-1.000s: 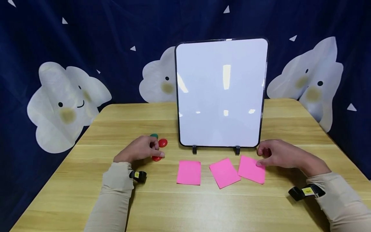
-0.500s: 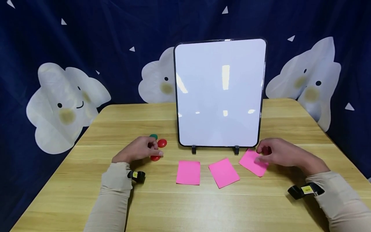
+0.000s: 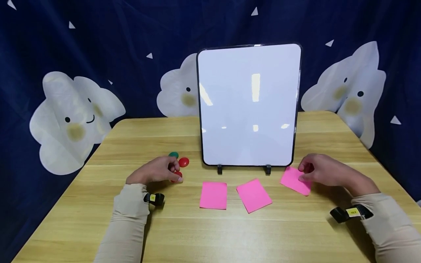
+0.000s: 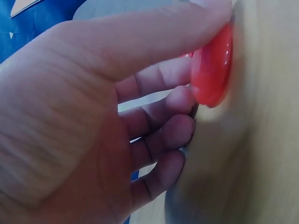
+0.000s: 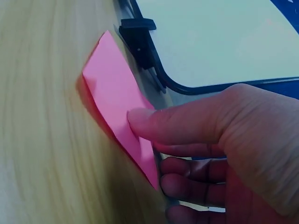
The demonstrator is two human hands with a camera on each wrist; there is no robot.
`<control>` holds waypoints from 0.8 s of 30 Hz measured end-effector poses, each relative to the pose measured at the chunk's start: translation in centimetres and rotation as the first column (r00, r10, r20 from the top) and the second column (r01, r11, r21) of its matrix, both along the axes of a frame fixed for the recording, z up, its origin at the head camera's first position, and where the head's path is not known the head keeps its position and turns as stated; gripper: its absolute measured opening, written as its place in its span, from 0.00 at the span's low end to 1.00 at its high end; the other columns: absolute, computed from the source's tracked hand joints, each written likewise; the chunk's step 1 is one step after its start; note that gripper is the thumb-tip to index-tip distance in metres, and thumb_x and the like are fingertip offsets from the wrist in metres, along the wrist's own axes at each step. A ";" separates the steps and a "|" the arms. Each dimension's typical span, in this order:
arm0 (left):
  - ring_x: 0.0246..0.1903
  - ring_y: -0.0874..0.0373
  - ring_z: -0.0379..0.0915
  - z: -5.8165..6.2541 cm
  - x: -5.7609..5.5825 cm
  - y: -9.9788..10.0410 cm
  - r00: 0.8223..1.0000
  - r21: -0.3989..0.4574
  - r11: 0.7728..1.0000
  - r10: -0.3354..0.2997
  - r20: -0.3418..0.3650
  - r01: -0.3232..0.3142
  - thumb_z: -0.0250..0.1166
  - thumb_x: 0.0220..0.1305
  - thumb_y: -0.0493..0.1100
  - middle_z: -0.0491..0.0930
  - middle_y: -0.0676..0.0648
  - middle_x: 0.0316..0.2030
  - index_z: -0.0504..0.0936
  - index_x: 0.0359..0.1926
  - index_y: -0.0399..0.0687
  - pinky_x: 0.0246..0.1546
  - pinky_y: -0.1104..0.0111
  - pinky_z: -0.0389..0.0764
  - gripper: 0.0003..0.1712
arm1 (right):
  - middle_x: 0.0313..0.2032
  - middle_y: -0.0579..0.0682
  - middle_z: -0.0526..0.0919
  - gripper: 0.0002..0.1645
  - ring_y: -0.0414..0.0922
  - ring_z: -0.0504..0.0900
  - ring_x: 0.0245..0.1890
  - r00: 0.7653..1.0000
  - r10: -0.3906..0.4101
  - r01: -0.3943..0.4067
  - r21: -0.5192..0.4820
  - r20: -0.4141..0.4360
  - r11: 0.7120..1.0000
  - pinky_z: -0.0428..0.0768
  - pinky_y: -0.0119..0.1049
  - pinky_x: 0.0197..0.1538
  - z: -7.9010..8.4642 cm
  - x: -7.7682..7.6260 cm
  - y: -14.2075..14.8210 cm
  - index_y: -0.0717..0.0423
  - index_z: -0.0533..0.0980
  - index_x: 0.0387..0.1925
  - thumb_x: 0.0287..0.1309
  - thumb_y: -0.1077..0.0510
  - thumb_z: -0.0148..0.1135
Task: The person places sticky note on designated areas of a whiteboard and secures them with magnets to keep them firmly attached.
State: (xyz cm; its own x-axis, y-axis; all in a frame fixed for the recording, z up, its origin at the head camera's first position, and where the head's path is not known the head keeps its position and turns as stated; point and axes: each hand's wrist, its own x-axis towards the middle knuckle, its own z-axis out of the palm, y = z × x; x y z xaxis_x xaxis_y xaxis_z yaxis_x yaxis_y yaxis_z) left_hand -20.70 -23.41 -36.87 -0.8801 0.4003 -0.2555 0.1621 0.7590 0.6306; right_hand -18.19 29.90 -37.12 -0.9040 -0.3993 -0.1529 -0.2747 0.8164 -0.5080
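Note:
On the left of the table my left hand (image 3: 154, 170) pinches a round red magnet (image 4: 212, 74) between thumb and forefinger; its other fingers are curled. A second red magnet (image 3: 184, 162) and a green magnet (image 3: 173, 155) lie just beyond it. At the right, my right hand (image 3: 327, 171) pinches a pink sticky note (image 5: 110, 84) by its right side, thumb on top. That note looks slightly raised off the wood along one edge. Two more notes, a squarely laid one (image 3: 213, 195) and a turned one (image 3: 254, 195), lie flat in front of the whiteboard (image 3: 246, 109).
The whiteboard stands upright on small black feet (image 3: 268, 170) toward the back of the wooden table (image 3: 230, 237). Behind the table hangs a dark blue curtain (image 3: 138, 22) with cloud faces.
My right hand has drawn the right-hand sticky note away from the middle one, backward and to the right. My left hand has barely moved; more of the green magnet shows.

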 end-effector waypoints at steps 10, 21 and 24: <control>0.35 0.52 0.68 -0.5 -0.2 -0.3 1.000 0.010 1.000 0.004 -0.009 -0.004 0.77 0.55 0.49 0.74 0.49 0.30 0.78 0.37 0.46 0.35 0.61 0.69 0.18 | 0.33 0.48 0.78 0.14 0.45 0.74 0.32 0.998 -0.020 0.020 0.007 -0.055 1.000 0.77 0.39 0.36 0.0 -0.5 0.6 0.66 0.79 0.43 0.56 0.63 0.70; 0.36 0.52 0.69 -0.9 -0.3 -0.6 0.999 0.037 0.999 0.035 -0.017 -0.034 0.76 0.57 0.49 0.75 0.48 0.32 0.79 0.37 0.46 0.38 0.61 0.71 0.17 | 0.37 0.56 0.76 0.26 0.50 0.74 0.36 0.982 -0.096 0.110 0.079 -0.163 0.991 0.75 0.44 0.39 -0.7 -0.9 0.9 0.68 0.81 0.44 0.56 0.49 0.73; 0.36 0.52 0.70 -0.8 -0.3 -0.6 0.999 0.026 0.999 0.039 -0.029 -0.038 0.76 0.57 0.49 0.77 0.49 0.32 0.80 0.38 0.47 0.39 0.61 0.72 0.16 | 0.38 0.58 0.76 0.22 0.51 0.75 0.36 0.976 -0.127 0.142 0.075 -0.177 0.987 0.76 0.47 0.41 -0.8 -0.9 0.9 0.68 0.82 0.42 0.57 0.51 0.73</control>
